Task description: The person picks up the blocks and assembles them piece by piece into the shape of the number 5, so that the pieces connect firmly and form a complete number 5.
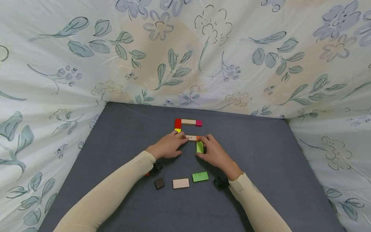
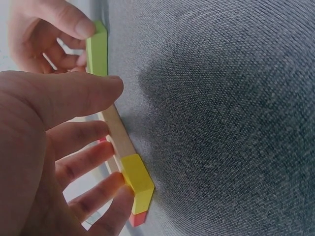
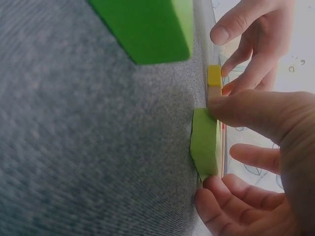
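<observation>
A light green block (image 1: 199, 147) lies at the right end of a row of blocks, and my right hand (image 1: 215, 153) pinches it between thumb and fingertips. Touching its far end is a small orange block (image 1: 198, 138), partly covered by the fingers. A pale wooden block (image 1: 191, 138) with printed marks runs left from there. My left hand (image 1: 169, 145) has its fingers extended along the back of the row, touching the yellow block (image 2: 138, 174) at the left end; its thumb stands apart. Beyond the yellow block are a red block (image 1: 177, 123), another wooden block (image 1: 188, 122) and a magenta block (image 1: 198, 123).
Nearer me on the grey cloth-covered table (image 1: 261, 167) lie a dark block (image 1: 159, 183), a pale pink block (image 1: 181, 183) and a green block (image 1: 200, 177). An orange-red piece (image 1: 147, 174) is mostly hidden under my left forearm. Flowered fabric (image 1: 174, 64) hangs behind and at both sides.
</observation>
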Available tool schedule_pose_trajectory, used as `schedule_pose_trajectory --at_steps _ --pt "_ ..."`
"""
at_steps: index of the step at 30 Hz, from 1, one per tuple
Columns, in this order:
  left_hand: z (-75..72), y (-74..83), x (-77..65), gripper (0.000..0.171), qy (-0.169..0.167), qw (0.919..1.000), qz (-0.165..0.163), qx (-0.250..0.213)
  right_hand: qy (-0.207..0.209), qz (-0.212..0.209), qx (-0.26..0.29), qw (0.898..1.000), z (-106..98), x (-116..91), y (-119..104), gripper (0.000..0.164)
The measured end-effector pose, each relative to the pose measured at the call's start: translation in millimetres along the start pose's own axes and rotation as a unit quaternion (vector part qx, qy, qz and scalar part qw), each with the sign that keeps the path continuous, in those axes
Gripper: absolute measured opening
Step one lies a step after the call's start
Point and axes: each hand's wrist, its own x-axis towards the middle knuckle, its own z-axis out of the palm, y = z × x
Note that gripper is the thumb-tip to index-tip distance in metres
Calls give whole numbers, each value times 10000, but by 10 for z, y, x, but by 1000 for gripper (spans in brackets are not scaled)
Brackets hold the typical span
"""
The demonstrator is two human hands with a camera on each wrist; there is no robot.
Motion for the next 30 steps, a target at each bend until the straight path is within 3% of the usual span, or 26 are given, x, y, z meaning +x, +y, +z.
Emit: schedule_pose_trajectory --at_steps 9,14,23,30 --pt "-1 -2 -22 65 -12 9999 85 -61 169 52 147 9997 -65 -14 6 56" --pt "9 1 -33 65 -12 10000 58 -45 426 32 390 9983 -149 41 141 44" --pt "29 -25 -26 65 -49 10000 66 -21 -35 307 838 9960 -95 106 297 40" --pt "22 -45 -8 65 -73 9999 86 2 509 -99 656 9965 -83 103 314 37"
